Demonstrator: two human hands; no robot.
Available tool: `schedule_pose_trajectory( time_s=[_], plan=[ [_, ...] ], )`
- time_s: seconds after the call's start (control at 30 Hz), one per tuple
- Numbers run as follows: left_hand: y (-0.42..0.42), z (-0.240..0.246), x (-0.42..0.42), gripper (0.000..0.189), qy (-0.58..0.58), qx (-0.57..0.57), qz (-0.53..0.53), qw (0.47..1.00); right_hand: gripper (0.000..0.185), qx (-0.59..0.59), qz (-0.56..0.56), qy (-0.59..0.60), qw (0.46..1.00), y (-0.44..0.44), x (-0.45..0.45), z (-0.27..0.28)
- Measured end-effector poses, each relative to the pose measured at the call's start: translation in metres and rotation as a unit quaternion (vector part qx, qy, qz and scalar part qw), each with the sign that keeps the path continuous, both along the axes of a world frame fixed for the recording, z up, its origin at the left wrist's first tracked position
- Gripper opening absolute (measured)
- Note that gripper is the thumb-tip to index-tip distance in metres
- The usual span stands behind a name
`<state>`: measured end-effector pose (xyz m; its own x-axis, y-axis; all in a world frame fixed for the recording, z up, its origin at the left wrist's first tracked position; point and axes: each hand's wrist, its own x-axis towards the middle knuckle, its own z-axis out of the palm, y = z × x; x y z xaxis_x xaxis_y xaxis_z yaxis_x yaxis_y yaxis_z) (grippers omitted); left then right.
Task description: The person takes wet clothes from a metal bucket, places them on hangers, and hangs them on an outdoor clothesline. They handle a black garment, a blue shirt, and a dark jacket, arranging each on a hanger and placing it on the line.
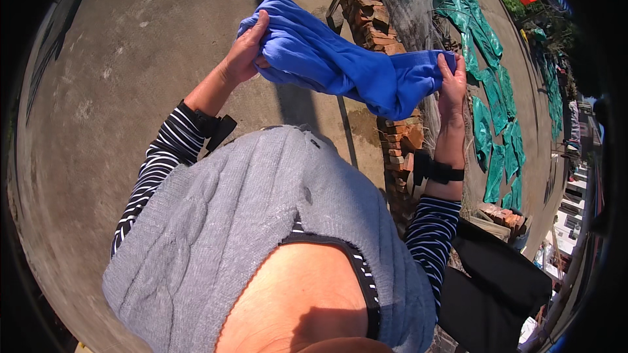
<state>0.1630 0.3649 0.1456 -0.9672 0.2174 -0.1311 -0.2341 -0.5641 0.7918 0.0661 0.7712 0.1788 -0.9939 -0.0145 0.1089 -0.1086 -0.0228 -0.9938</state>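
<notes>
A blue cloth garment (338, 66) with a ribbed band is stretched between my two hands, above the concrete ground. My left hand (247, 51) grips its bunched left end, thumb on top and the other fingers partly hidden by the fabric. At the opposite end, my right hand (452, 81) pinches the ribbed edge between thumb and fingers. The cloth sags in loose folds toward its lower right. Whether it is a shirt or trousers cannot be made out.
Stacked red bricks (375, 22) form a low wall beyond the garment. Green plastic sheets (490, 78) lie on the ground to the right. Dark cloth (490, 284) hangs at lower right, near more bricks (505, 218). Concrete ground (122, 59) extends to the left.
</notes>
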Motion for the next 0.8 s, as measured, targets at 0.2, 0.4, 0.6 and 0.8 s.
schedule_pose_trajectory(
  time_s=[0.2, 0.4, 0.6, 0.8],
  plan=[
    [-0.006, 0.015, -0.015, 0.045, 0.078, -0.052, 0.021, 0.995, 0.022, 0.282, -0.149, 0.106, 0.942, 0.039, -0.008, -0.021],
    [0.004, -0.034, 0.004, 0.06, 0.084, -0.287, -0.063, 0.952, 0.029, 0.389, -0.277, 0.348, 0.807, 0.027, 0.017, 0.097],
    [0.034, -0.108, 0.014, 0.082, 0.062, -0.273, -0.246, 0.928, 0.026, 0.373, -0.202, 0.49, 0.762, -0.045, 0.059, 0.189],
    [0.026, -0.12, -0.008, 0.066, -0.1, -0.398, -0.401, 0.819, 0.034, 0.387, -0.199, 0.486, 0.757, -0.068, 0.074, 0.227]
  ],
)
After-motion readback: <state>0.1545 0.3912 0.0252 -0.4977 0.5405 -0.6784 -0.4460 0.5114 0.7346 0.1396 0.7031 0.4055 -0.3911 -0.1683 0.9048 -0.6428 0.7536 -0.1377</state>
